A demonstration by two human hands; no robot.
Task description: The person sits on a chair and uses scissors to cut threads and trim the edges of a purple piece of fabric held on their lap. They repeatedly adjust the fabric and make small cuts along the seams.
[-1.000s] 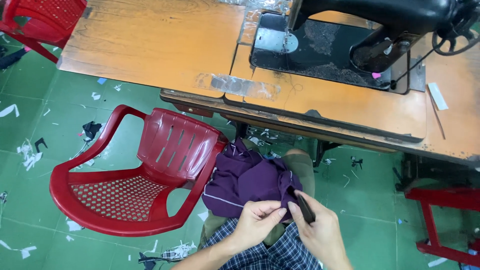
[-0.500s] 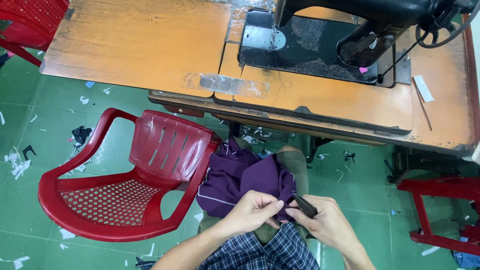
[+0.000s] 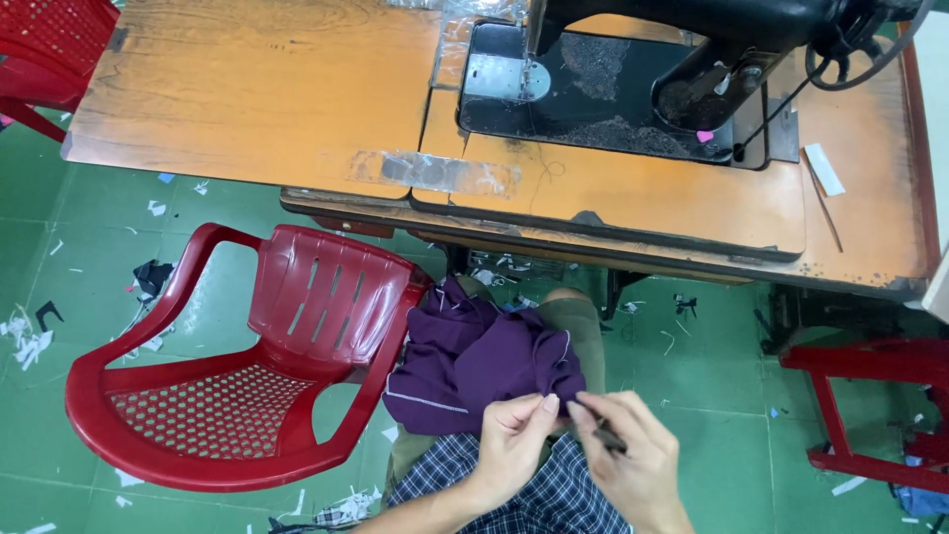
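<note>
Purple garment (image 3: 474, 366): matt cloth. Chair (image 3: 247, 386) at 9 o'clock: glossy red plastic. Table (image 3: 257, 89): worn scuffed wood. Sewing machine (image 3: 712, 40): black metal.

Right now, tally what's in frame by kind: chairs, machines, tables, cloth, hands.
Red plastic chairs fully in view: 1, the red chair beside the person
Sewing machines: 1, the black sewing machine
Wooden tables: 1, the table
Purple cloth pieces: 1, the purple cloth on the lap
Hands: 2, left hand and right hand, both at the cloth's edge
Total: 6
</note>
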